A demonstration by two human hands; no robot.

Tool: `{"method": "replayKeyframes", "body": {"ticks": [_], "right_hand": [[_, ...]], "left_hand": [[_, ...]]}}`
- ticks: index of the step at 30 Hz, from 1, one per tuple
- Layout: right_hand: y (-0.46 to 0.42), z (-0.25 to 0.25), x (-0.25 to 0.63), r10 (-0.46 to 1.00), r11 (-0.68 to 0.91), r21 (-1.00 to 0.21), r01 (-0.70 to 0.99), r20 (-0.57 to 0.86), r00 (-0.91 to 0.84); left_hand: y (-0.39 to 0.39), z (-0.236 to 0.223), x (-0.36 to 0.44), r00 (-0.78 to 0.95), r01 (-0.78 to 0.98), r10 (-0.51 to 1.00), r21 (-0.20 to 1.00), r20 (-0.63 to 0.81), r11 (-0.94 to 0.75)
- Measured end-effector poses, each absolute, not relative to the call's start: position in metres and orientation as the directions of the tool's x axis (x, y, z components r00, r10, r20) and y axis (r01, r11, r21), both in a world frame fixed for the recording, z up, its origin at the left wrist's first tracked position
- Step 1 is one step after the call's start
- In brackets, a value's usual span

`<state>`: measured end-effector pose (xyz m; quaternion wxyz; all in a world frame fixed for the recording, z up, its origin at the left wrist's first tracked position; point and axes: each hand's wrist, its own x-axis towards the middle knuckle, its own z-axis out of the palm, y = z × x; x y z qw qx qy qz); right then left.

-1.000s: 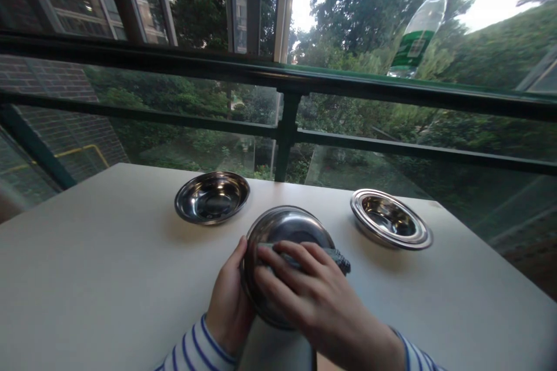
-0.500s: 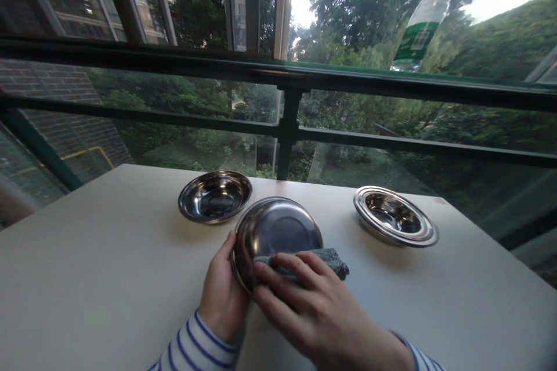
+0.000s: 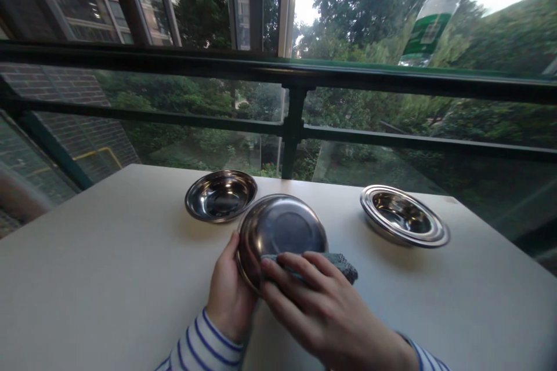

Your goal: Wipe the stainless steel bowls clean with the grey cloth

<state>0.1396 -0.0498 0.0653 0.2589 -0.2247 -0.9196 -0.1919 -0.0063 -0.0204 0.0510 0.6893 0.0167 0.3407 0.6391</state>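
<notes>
left hand (image 3: pixel 230 295) is half curled, clamped on the left edge of the bowl (image 3: pixel 291 223); its thumb is laid along the rim, its other fingers are hidden. right hand (image 3: pixel 322 307) is bent over the cloth (image 3: pixel 342 264), fingers nearly together; the cloth is gripped under them and pressed on the bowl's underside, one end left sticking out past the hand. the bowl is held tilted, base up, above the near middle of the table (image 3: pixel 130 272).

versus a second ago: the bowl has been raised slightly and its base turned more toward the camera; the cloth has been shifted from mid-base to the near side. same grips kept by both hands. the view has been shifted a little.

counted: two hands, one cloth, one held bowl, one left bowl (image 3: pixel 221 200) placed upright, one double-rimmed dish (image 3: pixel 402 217) at right (single or nested cannot be told), one bottle (image 3: pixel 430 29) seen above the rail (image 3: pixel 478 86).
</notes>
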Motion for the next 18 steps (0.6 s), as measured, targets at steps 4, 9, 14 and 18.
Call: {"method": "replayKeyframes", "body": {"ticks": [4,9,14,18], "right_hand": [[-0.0497,0.0655,0.1426,0.352,0.814,0.231,0.534,0.536,-0.767],[-0.0482,0.0684,0.1432,0.412,0.805,0.188,0.563,0.505,-0.758],[-0.0486,0.0688,0.1430,0.422,0.825,0.158,0.542,0.466,-0.778],[-0.0490,0.0688,0.1436,0.428,0.832,0.136,0.537,0.457,-0.779]], "left_hand": [[-0.0209,0.0515,-0.0062,-0.117,-0.860,0.891,0.494,-0.439,0.130],[-0.0229,0.0509,-0.0041,-0.082,-0.848,0.897,0.503,-0.435,0.167],[-0.0230,0.0509,-0.0032,-0.151,-0.858,0.883,0.503,-0.445,0.107],[-0.0237,0.0514,-0.0019,-0.077,-0.855,0.892,0.490,-0.445,0.171]]}}
